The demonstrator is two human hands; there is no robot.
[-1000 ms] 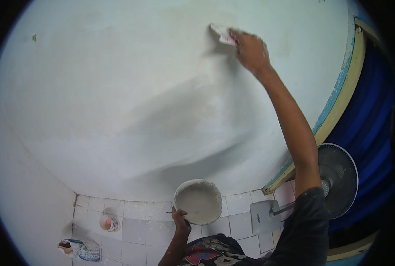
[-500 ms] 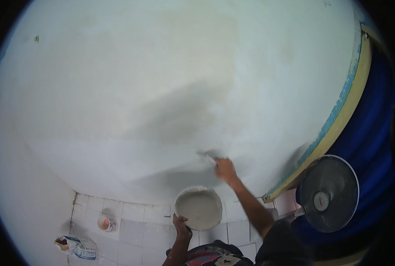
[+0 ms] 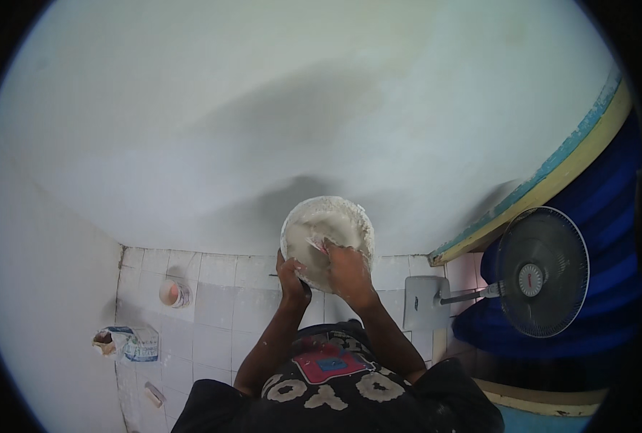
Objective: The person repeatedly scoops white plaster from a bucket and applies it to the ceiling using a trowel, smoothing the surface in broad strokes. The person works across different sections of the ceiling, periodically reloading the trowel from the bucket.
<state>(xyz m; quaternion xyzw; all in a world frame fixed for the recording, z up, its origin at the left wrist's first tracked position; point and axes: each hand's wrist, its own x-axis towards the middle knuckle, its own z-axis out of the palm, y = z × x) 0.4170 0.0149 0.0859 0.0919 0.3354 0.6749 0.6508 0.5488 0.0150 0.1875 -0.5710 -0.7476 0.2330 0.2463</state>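
Note:
My left hand [image 3: 292, 280] is closed on the left edge of a round white bucket [image 3: 367, 220], which is held up in front of my chest near the wall. Pale grey, paste-like filler [image 3: 339, 226] lies inside, with more smeared around the rim. My right hand [image 3: 348, 271] reaches over the bucket's near edge, fingers closed on the handle of a putty knife [image 3: 317, 244]. Its blade dips into the filler and is partly hidden there. The large pale wall [image 3: 227, 166] rises beyond the bucket, with my shadow across it.
A standing fan [image 3: 543, 273] with a grey base [image 3: 420, 303] is at the right, before a blue curtain [image 3: 617, 209] and a cream door frame [image 3: 552, 195]. On the white floor tiles [image 3: 216, 310] at left are a small tub [image 3: 177, 293], an opened bag [image 3: 139, 343] and a small block [image 3: 154, 394].
My right hand has come down from the wall with the putty knife and into the bucket. The bucket appears higher in view, and my view has tilted further down.

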